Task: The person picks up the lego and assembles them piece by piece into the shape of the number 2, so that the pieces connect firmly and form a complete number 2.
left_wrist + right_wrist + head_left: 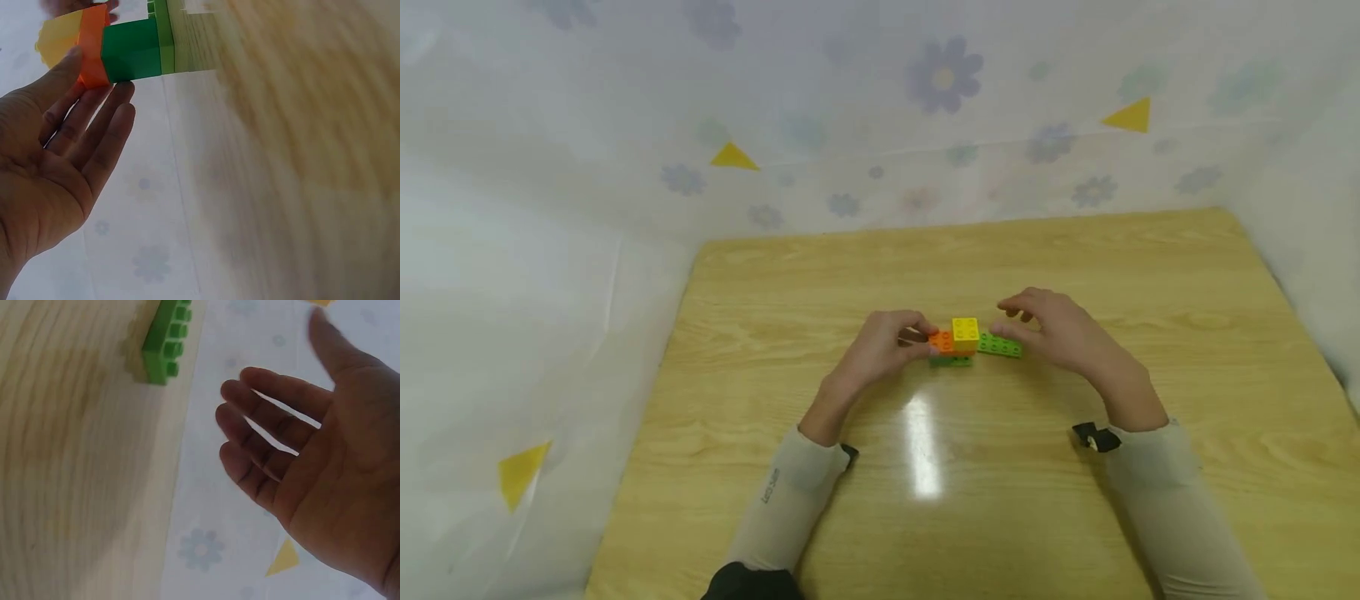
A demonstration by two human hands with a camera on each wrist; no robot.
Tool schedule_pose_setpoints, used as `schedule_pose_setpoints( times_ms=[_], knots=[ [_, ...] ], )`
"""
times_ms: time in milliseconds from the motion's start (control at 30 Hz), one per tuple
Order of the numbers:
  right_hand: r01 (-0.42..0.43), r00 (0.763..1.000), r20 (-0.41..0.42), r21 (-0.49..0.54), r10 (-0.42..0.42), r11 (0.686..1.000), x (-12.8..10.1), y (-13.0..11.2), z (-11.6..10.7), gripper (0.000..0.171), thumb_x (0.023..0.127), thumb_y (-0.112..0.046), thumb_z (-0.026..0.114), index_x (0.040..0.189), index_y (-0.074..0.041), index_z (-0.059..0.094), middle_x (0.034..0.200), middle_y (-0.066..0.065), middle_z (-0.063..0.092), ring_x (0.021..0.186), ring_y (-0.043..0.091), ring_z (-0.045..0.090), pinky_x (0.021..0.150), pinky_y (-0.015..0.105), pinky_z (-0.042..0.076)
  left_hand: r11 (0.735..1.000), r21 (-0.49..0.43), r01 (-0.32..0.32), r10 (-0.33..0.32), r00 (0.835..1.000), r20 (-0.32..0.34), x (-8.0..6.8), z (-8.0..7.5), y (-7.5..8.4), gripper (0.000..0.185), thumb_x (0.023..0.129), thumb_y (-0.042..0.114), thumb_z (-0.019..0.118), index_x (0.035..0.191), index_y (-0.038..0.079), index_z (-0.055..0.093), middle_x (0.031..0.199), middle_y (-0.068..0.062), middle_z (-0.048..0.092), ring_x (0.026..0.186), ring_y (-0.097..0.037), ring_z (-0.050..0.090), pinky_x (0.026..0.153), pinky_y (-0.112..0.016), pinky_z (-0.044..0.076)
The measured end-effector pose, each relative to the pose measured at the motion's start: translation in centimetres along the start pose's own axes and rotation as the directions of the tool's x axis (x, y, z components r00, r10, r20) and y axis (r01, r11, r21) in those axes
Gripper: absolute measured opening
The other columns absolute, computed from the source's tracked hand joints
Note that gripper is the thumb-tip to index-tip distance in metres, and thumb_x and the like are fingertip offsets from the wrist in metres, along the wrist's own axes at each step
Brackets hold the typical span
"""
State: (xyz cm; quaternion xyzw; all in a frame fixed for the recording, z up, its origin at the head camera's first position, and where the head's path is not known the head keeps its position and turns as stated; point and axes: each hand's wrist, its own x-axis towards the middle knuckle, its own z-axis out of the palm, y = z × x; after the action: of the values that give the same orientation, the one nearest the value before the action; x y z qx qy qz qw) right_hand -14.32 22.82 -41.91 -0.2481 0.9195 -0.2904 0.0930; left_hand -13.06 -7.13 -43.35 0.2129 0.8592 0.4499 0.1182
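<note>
A stack of toy building bricks stands near the middle of the table. On top is a yellow brick (966, 333), above an orange brick (941, 341). Under these, in the left wrist view, come a dark green brick (132, 51) and a thin light green brick (165, 39) at the table surface. My left hand (886, 342) pinches the orange brick between thumb and fingers. My right hand (1063, 332) is held above the right end of the light green brick, its fingers spread and holding nothing; the right wrist view shows that brick's studded end.
The wood-grain table (880, 279) carries the stack, with a bright light reflection in front of it. A white flower-patterned sheet (865, 108) hangs behind and at the sides, marked with yellow triangles (1131, 117).
</note>
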Motion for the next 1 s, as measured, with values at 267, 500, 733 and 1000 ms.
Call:
schedule_pose_setpoints(
  times_ms=[267,500,733,1000],
  knots=[
    [-0.051,0.993,0.106,-0.088,0.06,0.995,0.2,3.1,1.6,0.052,0.086,-0.026,0.091,0.127,-0.001,0.07,0.119,0.014,0.064,0.107,0.033,0.062,0.096,0.056,0.052,0.998,0.028,0.055,-0.054,0.998,-0.017,-0.3,0.1,-0.1,0.024,0.095,0.022,0.082,0.118,0.016,0.078,0.121,0.0,0.076,0.1,-0.016,0.076,0.083,-0.027,0.062],
    [-0.02,0.996,0.082,-0.1,0.028,0.995,0.4,3.6,1.4,0.037,0.089,-0.016,0.087,0.119,0.0,0.074,0.111,0.013,0.067,0.099,0.031,0.064,0.092,0.054,0.053,0.997,0.043,0.068,-0.067,0.998,-0.011,0.0,0.1,0.2,0.026,0.095,0.023,0.082,0.12,0.015,0.078,0.121,0.0,0.076,0.1,-0.015,0.075,0.084,-0.028,0.062],
    [-0.03,0.997,0.066,-0.092,0.036,0.995,0.3,3.5,0.9,0.036,0.09,-0.019,0.085,0.119,0.001,0.075,0.109,0.012,0.069,0.095,0.028,0.064,0.088,0.052,0.054,0.997,0.05,0.059,-0.058,0.998,-0.01,0.1,0.0,0.3,0.026,0.096,0.023,0.082,0.12,0.014,0.077,0.121,0.0,0.076,0.1,-0.015,0.075,0.083,-0.028,0.062],
    [-0.068,0.998,-0.008,-0.096,0.067,0.993,-0.7,2.4,-1.4,0.036,0.093,-0.021,0.083,0.12,0.001,0.074,0.11,0.016,0.069,0.098,0.033,0.065,0.086,0.054,0.055,0.997,0.058,0.047,-0.047,0.999,-0.001,0.1,0.0,0.5,0.026,0.096,0.022,0.081,0.12,0.013,0.077,0.12,-0.001,0.076,0.1,-0.016,0.075,0.083,-0.029,0.062]
  ],
)
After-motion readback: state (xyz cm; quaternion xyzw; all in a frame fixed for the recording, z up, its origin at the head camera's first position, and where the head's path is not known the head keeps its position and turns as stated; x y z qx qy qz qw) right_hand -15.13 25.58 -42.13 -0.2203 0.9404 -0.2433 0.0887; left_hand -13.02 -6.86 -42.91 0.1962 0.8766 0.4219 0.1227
